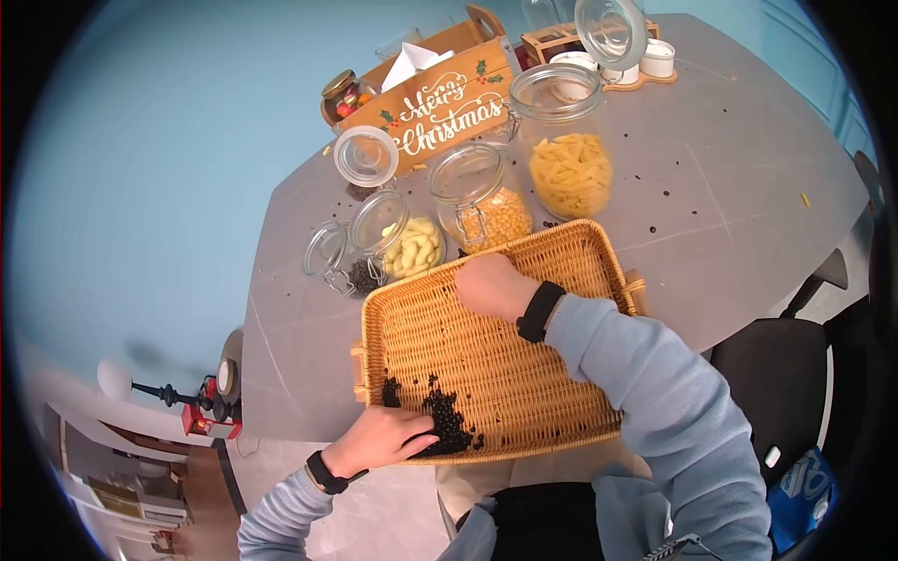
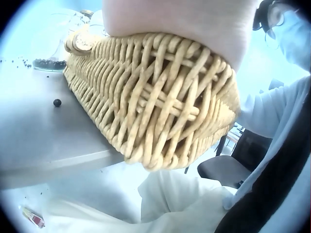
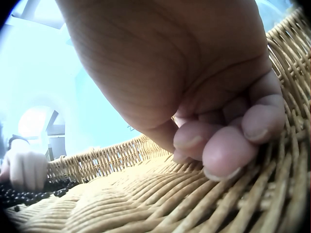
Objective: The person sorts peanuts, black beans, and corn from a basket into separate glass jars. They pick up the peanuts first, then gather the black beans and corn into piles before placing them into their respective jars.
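A rectangular wicker basket (image 1: 524,374) juts past the table's near edge, with a heap of small black beans (image 1: 447,421) in its near left corner. My left hand (image 1: 385,438) reaches over that corner, its fingers down at the beans. The basket's woven outside (image 2: 155,102) fills much of the left wrist view, which hides the left fingertips. Against the far inner wall of the basket is my right hand (image 1: 494,286). Its curled fingers (image 3: 228,150) touch the weave in the right wrist view, and nothing shows between them; the thumb is mostly hidden.
Behind the basket stand open glass jars of pasta tubes (image 1: 571,173), corn kernels (image 1: 496,217), pale curved pieces (image 1: 412,248) and dark beans (image 1: 365,277). Farther back are a wooden Christmas box (image 1: 449,107) and white cups (image 1: 658,58). Stray beans dot the table (image 1: 748,187). A chair (image 1: 772,374) stands right.
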Available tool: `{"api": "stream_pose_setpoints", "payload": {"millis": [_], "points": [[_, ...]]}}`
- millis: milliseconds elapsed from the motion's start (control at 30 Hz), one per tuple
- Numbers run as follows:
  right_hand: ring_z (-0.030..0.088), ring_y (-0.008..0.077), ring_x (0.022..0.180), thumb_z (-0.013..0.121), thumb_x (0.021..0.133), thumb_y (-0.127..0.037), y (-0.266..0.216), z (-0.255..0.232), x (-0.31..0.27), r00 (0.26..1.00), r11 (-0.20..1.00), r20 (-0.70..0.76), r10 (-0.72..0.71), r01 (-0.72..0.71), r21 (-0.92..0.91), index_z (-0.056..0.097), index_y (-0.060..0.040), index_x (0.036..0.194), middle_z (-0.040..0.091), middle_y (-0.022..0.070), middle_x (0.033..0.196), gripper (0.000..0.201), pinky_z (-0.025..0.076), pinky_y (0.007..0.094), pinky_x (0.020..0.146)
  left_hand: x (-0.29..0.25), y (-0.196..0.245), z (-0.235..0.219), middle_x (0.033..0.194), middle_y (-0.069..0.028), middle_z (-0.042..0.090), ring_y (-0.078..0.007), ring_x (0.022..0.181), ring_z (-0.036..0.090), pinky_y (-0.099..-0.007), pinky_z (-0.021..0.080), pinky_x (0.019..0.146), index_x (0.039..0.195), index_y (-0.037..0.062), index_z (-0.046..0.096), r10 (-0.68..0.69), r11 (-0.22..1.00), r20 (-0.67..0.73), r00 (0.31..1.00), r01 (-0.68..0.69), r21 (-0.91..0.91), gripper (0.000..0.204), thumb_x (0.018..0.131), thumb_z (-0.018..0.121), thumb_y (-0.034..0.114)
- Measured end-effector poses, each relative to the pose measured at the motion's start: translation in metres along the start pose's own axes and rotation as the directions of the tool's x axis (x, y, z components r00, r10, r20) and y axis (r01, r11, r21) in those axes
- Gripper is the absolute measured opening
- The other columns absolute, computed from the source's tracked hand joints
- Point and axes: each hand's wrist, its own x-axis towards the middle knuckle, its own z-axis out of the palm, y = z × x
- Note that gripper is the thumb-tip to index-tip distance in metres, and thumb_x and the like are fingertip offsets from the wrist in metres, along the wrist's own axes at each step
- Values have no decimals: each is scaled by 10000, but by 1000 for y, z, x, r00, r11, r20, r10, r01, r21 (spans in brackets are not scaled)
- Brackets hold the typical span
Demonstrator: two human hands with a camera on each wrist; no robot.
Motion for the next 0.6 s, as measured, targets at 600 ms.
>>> {"api": "stream_pose_setpoints", "payload": {"millis": [600], "points": [[626, 279, 671, 561, 696, -143, 1, 6, 2, 999, 1000, -39, -1, 2, 14, 673, -66, 705, 639, 111, 701, 136, 490, 391, 565, 10, 0, 7, 576, -83, 508, -269, 544, 548, -374, 426, 479, 660, 69, 507, 10, 983, -64, 998, 1, 181, 225, 801, 577, 230]]}}
